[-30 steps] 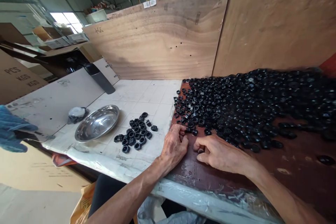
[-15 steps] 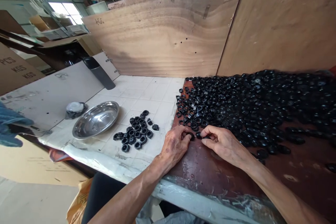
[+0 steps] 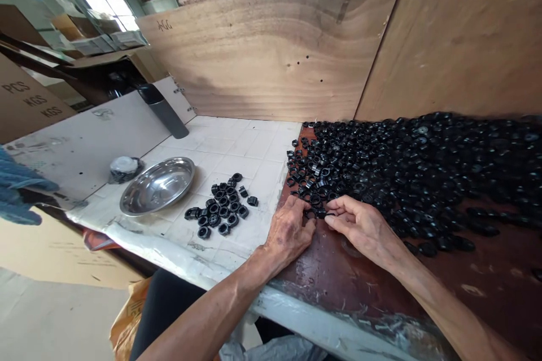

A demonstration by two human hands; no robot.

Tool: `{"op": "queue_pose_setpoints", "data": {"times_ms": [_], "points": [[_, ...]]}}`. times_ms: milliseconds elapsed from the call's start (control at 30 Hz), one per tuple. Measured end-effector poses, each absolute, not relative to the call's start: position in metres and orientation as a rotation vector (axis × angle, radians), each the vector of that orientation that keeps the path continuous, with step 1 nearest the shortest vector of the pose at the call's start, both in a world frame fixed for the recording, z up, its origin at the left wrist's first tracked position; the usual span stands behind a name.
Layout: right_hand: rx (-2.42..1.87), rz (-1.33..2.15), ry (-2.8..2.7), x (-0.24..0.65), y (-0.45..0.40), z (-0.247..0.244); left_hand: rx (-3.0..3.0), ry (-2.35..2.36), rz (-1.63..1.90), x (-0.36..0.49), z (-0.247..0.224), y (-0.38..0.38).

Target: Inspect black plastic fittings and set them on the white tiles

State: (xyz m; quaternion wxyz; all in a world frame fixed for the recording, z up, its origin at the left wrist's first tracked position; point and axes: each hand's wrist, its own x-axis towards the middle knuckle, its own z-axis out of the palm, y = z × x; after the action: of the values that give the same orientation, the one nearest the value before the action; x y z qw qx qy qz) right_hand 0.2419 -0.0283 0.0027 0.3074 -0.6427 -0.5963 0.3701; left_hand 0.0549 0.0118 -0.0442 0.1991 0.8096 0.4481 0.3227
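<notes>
My left hand (image 3: 291, 225) rests at the near edge of the brown board, its fingers closed around a small black ring-shaped part (image 3: 311, 214). Just to its right, my right hand (image 3: 359, 227) pinches another small black part (image 3: 329, 215) between thumb and fingertips; its exact shape is mostly hidden. Both hands are close together, in front of a large pile of black ring parts (image 3: 381, 163) spread over the right side. A smaller group of black ring parts (image 3: 223, 203) lies on the white surface left of my hands.
A shiny metal bowl (image 3: 158, 186) sits tilted on the white surface (image 3: 245, 141). Behind it are a wrapped white bundle (image 3: 125, 168) and a grey bottle (image 3: 165, 113) leaning on the side panel. A tall plywood board (image 3: 271, 51) closes off the back. Blue gloves (image 3: 21, 186) hang at the left.
The right hand's thumb and fingers have closed in near the left hand, and the black part in it shows less. The camera view has shifted slightly.
</notes>
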Motion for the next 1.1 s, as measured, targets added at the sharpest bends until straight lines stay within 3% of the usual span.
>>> {"op": "queue_pose_setpoints", "data": {"times_ms": [300,500,733,1100], "points": [[-1.458,0.924,-1.560,0.233,-0.032,-0.004,1.947,0.996,1.017,0.050,-0.023,0.001],[-1.319,0.760,-1.578,0.232,-0.036,0.002,2.052,0.907,1.130,0.048,-0.021,0.004],[-1.412,0.664,-1.678,0.234,-0.037,0.005,1.759,0.848,1.097,0.046,-0.025,0.000],[-1.394,0.551,-1.655,0.231,-0.040,-0.002,1.973,0.643,1.309,0.045,-0.022,0.003]]}}
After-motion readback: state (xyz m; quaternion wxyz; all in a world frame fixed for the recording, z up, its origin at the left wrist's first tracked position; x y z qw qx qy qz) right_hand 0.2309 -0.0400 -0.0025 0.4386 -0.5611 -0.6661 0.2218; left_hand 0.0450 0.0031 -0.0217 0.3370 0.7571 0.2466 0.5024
